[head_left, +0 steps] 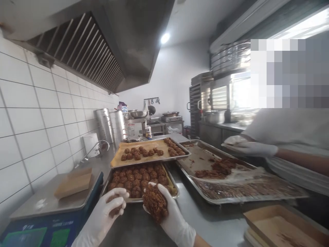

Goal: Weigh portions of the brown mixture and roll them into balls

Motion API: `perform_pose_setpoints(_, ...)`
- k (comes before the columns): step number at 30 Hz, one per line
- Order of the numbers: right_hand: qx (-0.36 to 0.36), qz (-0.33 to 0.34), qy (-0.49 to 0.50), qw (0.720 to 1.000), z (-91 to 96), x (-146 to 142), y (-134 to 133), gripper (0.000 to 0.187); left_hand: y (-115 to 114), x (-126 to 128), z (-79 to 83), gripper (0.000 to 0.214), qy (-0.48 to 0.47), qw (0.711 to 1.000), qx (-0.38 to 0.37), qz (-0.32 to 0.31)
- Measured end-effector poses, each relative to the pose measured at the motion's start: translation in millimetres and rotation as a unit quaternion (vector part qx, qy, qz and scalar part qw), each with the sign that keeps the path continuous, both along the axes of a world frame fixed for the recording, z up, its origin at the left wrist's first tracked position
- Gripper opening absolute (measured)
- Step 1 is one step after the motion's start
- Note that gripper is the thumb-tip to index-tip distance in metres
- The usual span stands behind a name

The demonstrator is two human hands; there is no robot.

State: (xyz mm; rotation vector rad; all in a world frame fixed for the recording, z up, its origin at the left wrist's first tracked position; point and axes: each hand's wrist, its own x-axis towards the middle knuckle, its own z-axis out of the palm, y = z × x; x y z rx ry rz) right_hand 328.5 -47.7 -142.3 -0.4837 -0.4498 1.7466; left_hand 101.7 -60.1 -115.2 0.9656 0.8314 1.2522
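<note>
My left hand [106, 212], in a white glove, is curled around a small brown ball [115, 207] like those on the trays. In my gloved right hand [173, 214] sits a bigger, rough clump of brown shredded mixture [155, 202]. Just beyond both hands lies a lower metal tray [176, 190] packed with rows of brown balls [136, 181]. An upper tray [151, 160], lined with yellowish paper, overlaps its far side and carries more balls in two groups. To the right, loose brown mixture [218, 168] is heaped on a large tray [205, 197], partly under plastic film.
At left a digital scale [38, 212] bears a cardboard tray [73, 183]. Another cardboard tray [282, 223] is at the lower right. A co-worker's gloved hands [244, 145] hover behind the large tray. Tall metal pots [104, 125] line the tiled wall under an extractor hood [123, 41].
</note>
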Motion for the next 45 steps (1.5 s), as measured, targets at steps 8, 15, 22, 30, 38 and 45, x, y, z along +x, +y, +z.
perform_pose_setpoints(8,0.005,0.002,0.01,1.0,-11.3,-1,4,0.043,47,39,-17.8,0.051,0.07,0.996,-0.056,0.016)
perform_pose_setpoints(15,-0.011,0.022,0.028,0.999,-10.4,1,5,0.043,144,78,81.5,0.037,-0.001,0.998,0.038,0.052)
perform_pose_setpoints(22,-0.023,0.013,0.102,0.994,-2.6,5,6,0.046,100,93,35.2,0.044,0.045,0.978,0.2,0.037)
perform_pose_setpoints(30,-0.013,-0.058,0.112,0.992,-10.1,1,2,0.066,33,118,-28.6,0.036,0.329,0.827,0.448,0.082)
perform_pose_setpoints(38,-0.04,-0.016,0.025,0.999,1.8,-8,-2,0.067,29,113,-22.5,0.022,0.324,0.757,0.525,0.213)
perform_pose_setpoints(45,0.01,-0.072,-0.035,0.997,-22.8,8,4,0.054,21,120,-26.8,0.044,0.389,0.714,0.536,0.227)
